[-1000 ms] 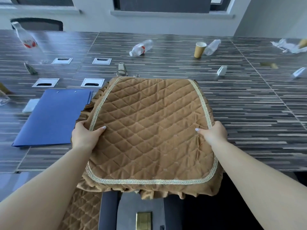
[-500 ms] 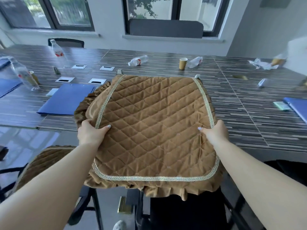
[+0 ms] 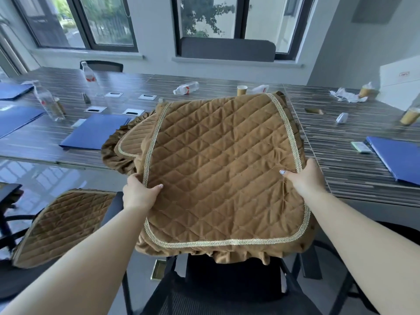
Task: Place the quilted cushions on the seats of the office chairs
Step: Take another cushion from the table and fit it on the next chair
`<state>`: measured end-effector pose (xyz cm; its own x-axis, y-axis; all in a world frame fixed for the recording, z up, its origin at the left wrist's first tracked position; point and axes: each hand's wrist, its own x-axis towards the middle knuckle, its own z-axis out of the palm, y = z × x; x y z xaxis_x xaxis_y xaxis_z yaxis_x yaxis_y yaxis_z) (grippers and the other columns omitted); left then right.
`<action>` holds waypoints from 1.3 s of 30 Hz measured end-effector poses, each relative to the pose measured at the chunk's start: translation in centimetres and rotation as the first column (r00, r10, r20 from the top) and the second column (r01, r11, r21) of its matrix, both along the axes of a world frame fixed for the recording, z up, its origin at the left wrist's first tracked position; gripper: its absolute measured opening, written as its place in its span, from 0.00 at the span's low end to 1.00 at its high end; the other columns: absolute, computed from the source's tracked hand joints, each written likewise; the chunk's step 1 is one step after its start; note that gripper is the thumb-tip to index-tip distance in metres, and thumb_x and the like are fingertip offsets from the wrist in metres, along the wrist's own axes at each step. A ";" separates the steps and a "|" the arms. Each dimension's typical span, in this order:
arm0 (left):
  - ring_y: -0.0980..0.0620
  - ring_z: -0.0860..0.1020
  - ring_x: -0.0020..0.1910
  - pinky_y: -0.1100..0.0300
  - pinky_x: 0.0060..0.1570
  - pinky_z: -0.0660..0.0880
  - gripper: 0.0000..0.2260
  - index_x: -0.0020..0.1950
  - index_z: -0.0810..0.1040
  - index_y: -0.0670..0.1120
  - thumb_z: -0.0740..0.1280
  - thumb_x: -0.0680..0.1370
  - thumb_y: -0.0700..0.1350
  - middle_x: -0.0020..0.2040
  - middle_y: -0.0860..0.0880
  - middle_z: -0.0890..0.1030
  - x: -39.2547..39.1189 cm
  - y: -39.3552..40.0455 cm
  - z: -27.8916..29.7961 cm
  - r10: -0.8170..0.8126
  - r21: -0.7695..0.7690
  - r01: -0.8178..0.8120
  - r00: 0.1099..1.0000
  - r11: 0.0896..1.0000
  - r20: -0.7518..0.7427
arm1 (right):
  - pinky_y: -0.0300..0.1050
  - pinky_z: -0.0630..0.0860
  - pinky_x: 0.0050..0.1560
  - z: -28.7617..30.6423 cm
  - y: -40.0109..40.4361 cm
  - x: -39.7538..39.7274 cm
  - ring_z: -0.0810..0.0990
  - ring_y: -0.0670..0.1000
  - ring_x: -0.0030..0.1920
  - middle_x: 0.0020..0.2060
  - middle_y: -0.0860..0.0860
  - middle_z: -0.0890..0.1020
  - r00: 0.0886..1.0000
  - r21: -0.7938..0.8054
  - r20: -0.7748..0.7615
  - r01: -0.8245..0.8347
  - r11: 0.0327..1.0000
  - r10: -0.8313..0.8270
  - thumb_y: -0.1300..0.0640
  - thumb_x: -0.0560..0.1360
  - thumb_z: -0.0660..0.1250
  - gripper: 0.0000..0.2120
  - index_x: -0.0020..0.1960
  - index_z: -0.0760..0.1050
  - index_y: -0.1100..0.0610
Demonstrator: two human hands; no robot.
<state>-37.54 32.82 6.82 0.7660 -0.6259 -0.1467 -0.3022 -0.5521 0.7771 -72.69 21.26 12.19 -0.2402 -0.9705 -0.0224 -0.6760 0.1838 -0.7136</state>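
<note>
I hold a brown quilted cushion with gold trim and a ruffled edge, lifted off the table and tilted toward me. My left hand grips its left edge and my right hand grips its right edge. Under it, on the table edge, lies another brown cushion, partly uncovered. Below the held cushion stands a black mesh office chair with a bare seat. At the left, a second office chair carries a cushion on its seat.
The long striped table holds blue folders, water bottles, paper cups, crumpled paper and small items. More chairs stand beyond the table under the windows. Grey floor lies between the chairs.
I have stepped back and raised my view. The cushion has come off the stack toward me, over the black chair, uncovering the cushion beneath it.
</note>
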 end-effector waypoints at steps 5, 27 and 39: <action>0.36 0.71 0.65 0.44 0.63 0.70 0.38 0.72 0.62 0.41 0.76 0.68 0.52 0.67 0.37 0.71 -0.1 -0.9 0.1 0.024 0.101 -0.015 0.996 0.995 -0.085 | 0.48 0.73 0.47 1.2 -0.1 -0.3 0.78 0.57 0.50 0.53 0.56 0.80 0.990 -0.041 0.071 -0.119 0.992 0.122 0.53 0.69 0.75 0.23 0.59 0.70 0.59; 0.45 0.78 0.55 0.53 0.47 0.71 0.16 0.62 0.73 0.51 0.61 0.78 0.57 0.55 0.49 0.80 -21.6 -3.8 12.7 -0.537 0.237 0.594 0.397 0.768 0.744 | 0.48 0.67 0.48 9.6 -0.2 -2.3 0.77 0.57 0.53 0.49 0.51 0.81 0.378 -0.086 -0.738 -0.875 0.477 0.560 0.56 0.74 0.67 0.12 0.56 0.72 0.52; 0.45 0.77 0.43 0.56 0.43 0.70 0.05 0.41 0.79 0.51 0.69 0.76 0.50 0.39 0.48 0.81 -17.4 0.0 14.3 -0.327 -0.250 0.424 0.878 0.871 0.350 | 0.59 0.57 0.72 -3.4 0.9 -10.1 0.52 0.60 0.76 0.77 0.59 0.52 0.989 0.108 0.146 -0.044 0.993 0.028 0.39 0.66 0.73 0.55 0.78 0.41 0.55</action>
<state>-54.95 32.87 21.10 0.4399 -0.8493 0.2917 -0.6723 -0.0961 0.7340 -82.81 22.17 8.81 -0.1918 -0.9680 -0.1619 -0.5750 0.2445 -0.7807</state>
